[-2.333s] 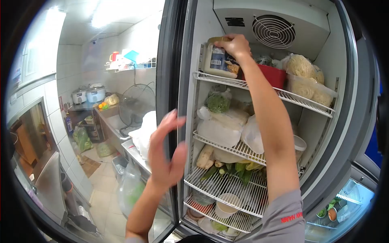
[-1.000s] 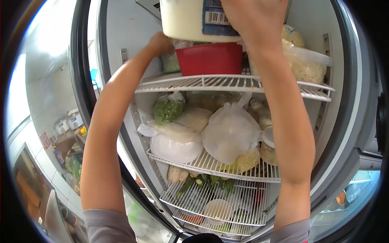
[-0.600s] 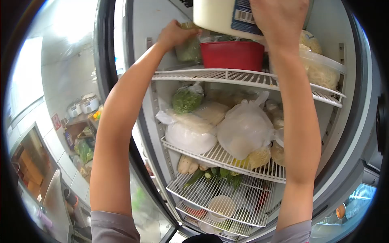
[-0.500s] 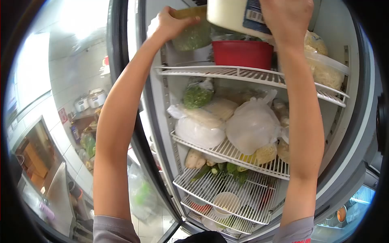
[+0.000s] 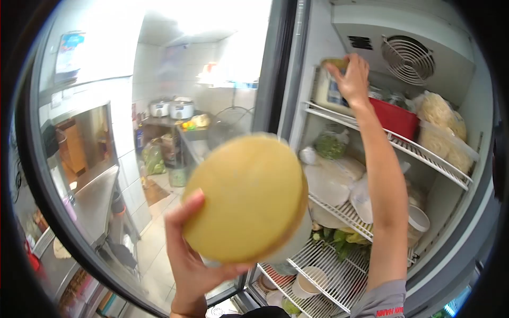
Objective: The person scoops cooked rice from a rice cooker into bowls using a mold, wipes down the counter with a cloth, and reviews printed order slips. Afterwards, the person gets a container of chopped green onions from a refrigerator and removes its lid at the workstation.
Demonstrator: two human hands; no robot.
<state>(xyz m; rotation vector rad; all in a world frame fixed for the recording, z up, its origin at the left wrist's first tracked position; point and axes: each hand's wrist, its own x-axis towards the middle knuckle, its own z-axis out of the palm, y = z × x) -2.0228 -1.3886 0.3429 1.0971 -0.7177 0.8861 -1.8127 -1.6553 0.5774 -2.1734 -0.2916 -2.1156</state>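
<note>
My left hand [image 5: 193, 270] grips a round tub with a yellow lid [image 5: 244, 199], held out in front of the fridge and close to the camera. The tub is blurred, and below the lid only a sliver of its pale body shows. High on the top shelf, my right hand [image 5: 351, 82] is closed over the top of a white tub [image 5: 326, 93] with a yellowish lid and a dark label. That tub stands at the shelf's left end, beside a red container [image 5: 392, 117].
Bags of pale food [image 5: 440, 114] fill the top shelf's right side. Lower wire racks hold a bag of greens [image 5: 331, 144], white bags, leafy vegetables [image 5: 344, 241] and a bowl [image 5: 310, 281]. A fan grille [image 5: 408, 59] sits above. The glass door [image 5: 283, 63] stands at left.
My left hand has brought the yellow-lidded tub out of the fridge, down toward me. My right hand has moved the white tub to the top shelf's left end. The view has turned left.
</note>
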